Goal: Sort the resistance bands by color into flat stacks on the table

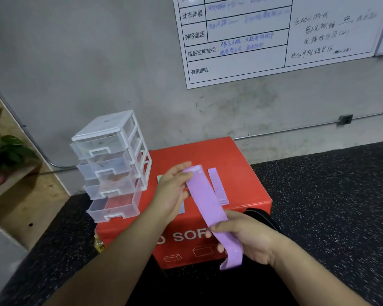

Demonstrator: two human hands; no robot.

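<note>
A purple resistance band (206, 202) stretches between both hands above a red box (248, 173) that serves as the table. My left hand (173, 191) holds its far end, fingers wrapped under it. My right hand (245, 237) grips its near end, and the tail hangs below the fingers. A flat stack of purple bands (218, 186) lies on the box top to the right. A green band (159, 178) and a bluish one (181, 207) peek out from under my left hand, mostly hidden.
A clear plastic drawer unit (113, 164) with several drawers stands on the box's left side, bottom drawer pulled out. A black object (261, 217) sits by the box's right front corner. Speckled black floor surrounds the box; a whiteboard (274, 34) hangs on the wall.
</note>
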